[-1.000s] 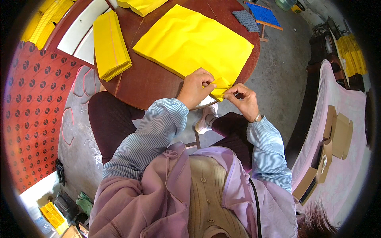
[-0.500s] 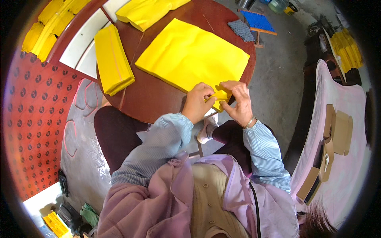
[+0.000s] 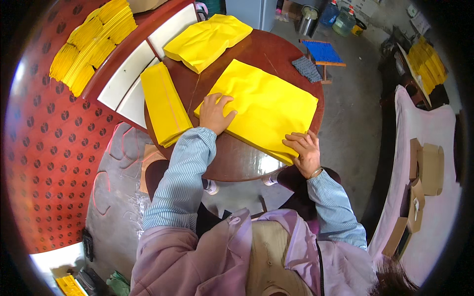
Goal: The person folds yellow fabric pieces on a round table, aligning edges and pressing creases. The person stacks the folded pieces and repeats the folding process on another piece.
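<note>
A wide stack of yellow sheets (image 3: 266, 101) lies flat on a round red-brown table (image 3: 229, 165). My left hand (image 3: 215, 114) rests on its near left edge, fingers spread and holding nothing. At the near right corner, my right hand (image 3: 306, 152) touches the sheets with its fingers stretched out and slightly bent. Whether the sheets are paper or cloth, I cannot tell. A narrow folded yellow bundle (image 3: 165, 103) lies to the left of the stack. Behind it is another crumpled yellow pile (image 3: 207, 42).
A grey textured cloth (image 3: 306, 69) hangs at the table's far right edge, near a blue-topped folding stool (image 3: 323, 52). More yellow bundles (image 3: 94, 47) sit at the upper left. Open cardboard boxes (image 3: 429, 167) lie on a pink-covered surface (image 3: 434, 232) at right.
My hands have parted from the folded corner they were pinching. The left hand moved left and away onto the stack's edge; the corner now lies flatter. The view has shifted.
</note>
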`<state>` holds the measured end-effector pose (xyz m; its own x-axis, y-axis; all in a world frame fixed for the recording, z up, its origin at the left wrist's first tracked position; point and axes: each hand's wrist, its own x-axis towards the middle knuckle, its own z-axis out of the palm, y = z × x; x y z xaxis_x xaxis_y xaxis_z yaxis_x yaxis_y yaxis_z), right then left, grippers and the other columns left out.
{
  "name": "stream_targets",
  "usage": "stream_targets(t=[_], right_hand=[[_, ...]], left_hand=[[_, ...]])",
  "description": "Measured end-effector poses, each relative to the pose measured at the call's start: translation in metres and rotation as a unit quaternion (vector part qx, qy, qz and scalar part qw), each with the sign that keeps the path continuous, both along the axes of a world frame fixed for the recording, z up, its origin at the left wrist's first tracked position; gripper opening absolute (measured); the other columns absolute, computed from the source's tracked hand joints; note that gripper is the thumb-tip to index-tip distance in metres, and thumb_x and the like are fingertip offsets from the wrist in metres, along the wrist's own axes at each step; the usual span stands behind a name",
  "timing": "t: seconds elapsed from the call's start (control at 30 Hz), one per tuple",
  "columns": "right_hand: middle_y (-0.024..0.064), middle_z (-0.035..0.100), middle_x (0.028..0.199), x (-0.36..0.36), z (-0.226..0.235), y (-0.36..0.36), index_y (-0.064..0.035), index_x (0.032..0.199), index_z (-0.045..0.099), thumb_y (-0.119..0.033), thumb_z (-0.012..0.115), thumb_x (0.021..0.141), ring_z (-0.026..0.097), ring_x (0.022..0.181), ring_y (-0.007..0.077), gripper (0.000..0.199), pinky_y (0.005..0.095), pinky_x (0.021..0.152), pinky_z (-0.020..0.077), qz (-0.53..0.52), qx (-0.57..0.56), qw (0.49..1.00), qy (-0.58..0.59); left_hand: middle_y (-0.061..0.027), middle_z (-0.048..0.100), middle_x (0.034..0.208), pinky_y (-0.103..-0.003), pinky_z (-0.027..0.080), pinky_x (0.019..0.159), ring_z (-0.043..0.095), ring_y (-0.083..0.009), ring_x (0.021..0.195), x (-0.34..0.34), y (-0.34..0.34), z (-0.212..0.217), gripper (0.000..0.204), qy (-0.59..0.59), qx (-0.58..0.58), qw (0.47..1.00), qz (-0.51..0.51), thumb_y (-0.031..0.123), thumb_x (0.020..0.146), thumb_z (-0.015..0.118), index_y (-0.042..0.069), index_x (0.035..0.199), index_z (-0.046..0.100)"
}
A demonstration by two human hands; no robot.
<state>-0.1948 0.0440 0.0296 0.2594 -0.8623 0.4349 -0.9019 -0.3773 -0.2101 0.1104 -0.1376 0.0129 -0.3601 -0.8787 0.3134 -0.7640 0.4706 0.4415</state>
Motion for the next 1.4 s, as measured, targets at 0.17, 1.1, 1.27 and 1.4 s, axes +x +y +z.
stream_targets(t=[0.17,1.1,1.27,1.4], right_hand=[[0.0028,0.076,0.121,-0.034,-0.001,0.001,-0.0143,0.113,0.077,-0.012,0.090,0.071,0.068,0.123,0.0235,0.044,0.0588,0.119,0.0328,0.015,0.026,0.998,-0.049],[0.0172,0.080,0.102,-0.078,0.009,-0.050,0.0050,0.120,0.074,-0.033,0.070,0.101,0.077,0.087,0.0236,0.043,0.0333,0.081,0.0599,-0.177,0.273,0.871,-0.368],[0.0174,0.079,0.103,-0.062,0.009,-0.047,0.0033,0.119,0.075,-0.031,0.071,0.101,0.078,0.086,0.0230,0.039,0.0339,0.080,0.0605,-0.258,0.255,0.853,-0.376],[0.0164,0.079,0.102,-0.048,0.007,-0.041,-0.0003,0.116,0.074,-0.028,0.071,0.102,0.078,0.083,0.0232,0.031,0.0347,0.078,0.0610,-0.288,0.201,0.865,-0.358]], left_hand=[[-0.0177,0.059,0.138,-0.050,0.042,0.112,0.049,-0.0408,0.131,0.001,0.025,0.008,0.054,-0.070,0.013,0.997,-0.037,0.035,0.084,0.083,0.017,0.133,0.067],[-0.0148,0.074,0.121,-0.031,0.052,0.100,0.069,-0.0170,0.110,0.062,-0.073,0.026,0.066,0.295,0.513,0.797,-0.127,0.009,0.095,0.079,-0.001,0.145,0.038],[-0.0161,0.076,0.109,-0.027,0.057,0.083,0.071,-0.0175,0.093,0.045,-0.062,0.012,0.060,0.272,0.422,0.865,-0.025,0.009,0.092,0.081,-0.002,0.136,0.041],[-0.0162,0.075,0.105,-0.029,0.059,0.078,0.073,-0.0180,0.089,0.035,-0.062,0.015,0.060,0.260,0.417,0.871,0.016,0.006,0.093,0.079,-0.004,0.137,0.039]])
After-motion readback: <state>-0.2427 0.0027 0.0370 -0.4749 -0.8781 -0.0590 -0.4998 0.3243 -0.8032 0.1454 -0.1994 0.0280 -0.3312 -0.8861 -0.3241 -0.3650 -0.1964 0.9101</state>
